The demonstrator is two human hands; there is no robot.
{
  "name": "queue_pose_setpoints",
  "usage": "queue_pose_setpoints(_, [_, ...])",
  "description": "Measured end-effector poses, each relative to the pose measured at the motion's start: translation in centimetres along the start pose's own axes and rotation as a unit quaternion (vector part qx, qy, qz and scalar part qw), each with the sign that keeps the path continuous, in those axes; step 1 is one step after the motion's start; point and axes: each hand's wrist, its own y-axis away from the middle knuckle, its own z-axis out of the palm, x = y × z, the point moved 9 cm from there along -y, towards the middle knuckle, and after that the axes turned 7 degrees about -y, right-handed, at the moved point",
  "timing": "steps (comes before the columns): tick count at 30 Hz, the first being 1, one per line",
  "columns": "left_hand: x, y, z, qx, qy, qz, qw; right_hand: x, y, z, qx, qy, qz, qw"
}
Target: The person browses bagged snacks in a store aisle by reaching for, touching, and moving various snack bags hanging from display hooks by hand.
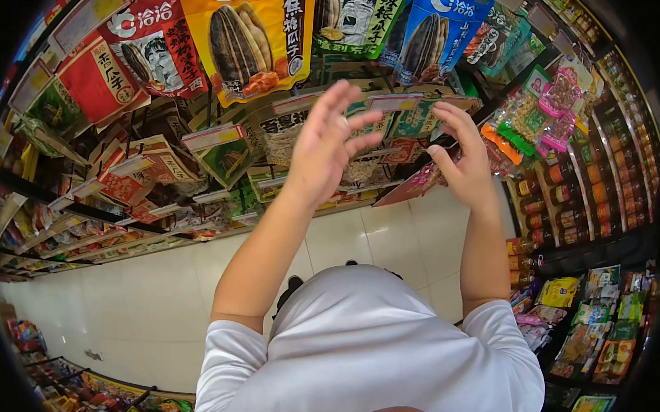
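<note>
Both of my hands are raised in front of a rack of hanging snack packets. My left hand point(328, 145) has its fingers spread and holds nothing; it is below the large yellow sunflower seed bag point(253, 37) and the green bag point(360, 19). To its right, my right hand point(463, 154) is also empty, with thumb and fingers apart, below the blue seed bag point(435, 34) and near a teal packet point(415, 120). Red bags point(157, 40) hang at the upper left.
Shelves of jars point(600, 173) stand at the right, with colourful packets point(548, 105) hanging before them. More bagged snacks point(590, 328) lie at the lower right. Pale floor tiles point(157, 294) show below the rack, and another shelf point(93, 391) is at the lower left.
</note>
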Motion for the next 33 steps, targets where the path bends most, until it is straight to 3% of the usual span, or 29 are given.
queue_pose_setpoints(6, [1.4,-4.3,0.2,0.087,0.179,0.028,0.980,2.3,3.2,0.3,-0.035,-0.029,0.036,0.998])
queue_pose_setpoints(10, [0.9,-6.4,0.2,0.084,0.221,0.030,0.971,2.9,4.6,-0.1,-0.041,-0.044,0.049,0.997])
queue_pose_setpoints(16, [-0.1,-7.9,-0.9,0.075,0.241,0.041,0.967,4.0,6.2,-0.9,-0.040,-0.044,0.063,0.996])
queue_pose_setpoints(22, [-1.0,-8.8,-1.4,0.146,0.272,0.024,0.951,4.6,7.1,-0.9,-0.045,-0.052,0.077,0.995])
queue_pose_setpoints(33, [-2.0,-7.0,-0.1,0.147,0.226,0.002,0.963,5.4,8.6,0.2,-0.092,-0.024,0.091,0.991])
